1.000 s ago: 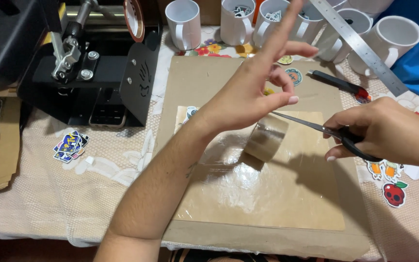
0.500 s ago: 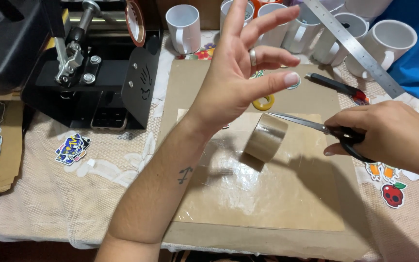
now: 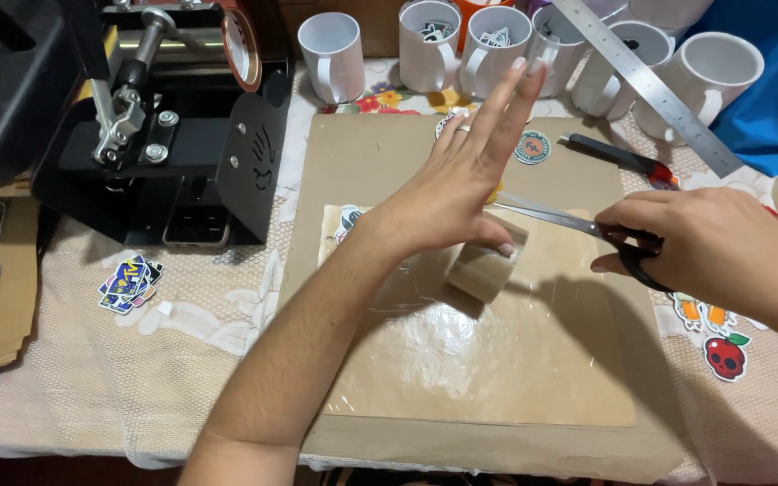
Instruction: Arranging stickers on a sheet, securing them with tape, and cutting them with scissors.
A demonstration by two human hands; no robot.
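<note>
At the left edge of our view sit the black mug press (image 3: 150, 135) and a small pile of stickers (image 3: 130, 283) on the woven tablecloth (image 3: 137, 378), well apart from the work. Moving right, our left hand (image 3: 447, 193) reaches across the cardboard board (image 3: 362, 162), fingers spread and lifted toward the white mugs (image 3: 429, 45), gripping nothing with them; only the thumb presses down on the roll of clear tape (image 3: 486, 265), which lies on its side on the brown sheet (image 3: 515, 360) under a glossy layer of film. What matters most is that the roll sits directly under and just right of our left thumb, its axis running roughly from lower left to upper right, and the strip drawn from it seems to lead toward the blades, though the clear tape is hard to trace. Next come the scissors (image 3: 556, 216), long axis almost level, tips pointing left and ending just beside the roll's upper rim. Farther right, our right hand (image 3: 704, 247) is clenched through the black handles; we cannot tell whether the blades are parted. Our left hand is the nearer one to the roll. Beyond lie a red-ended craft knife (image 3: 619, 157), a steel ruler (image 3: 646, 85) and an apple sticker (image 3: 725, 355).
</note>
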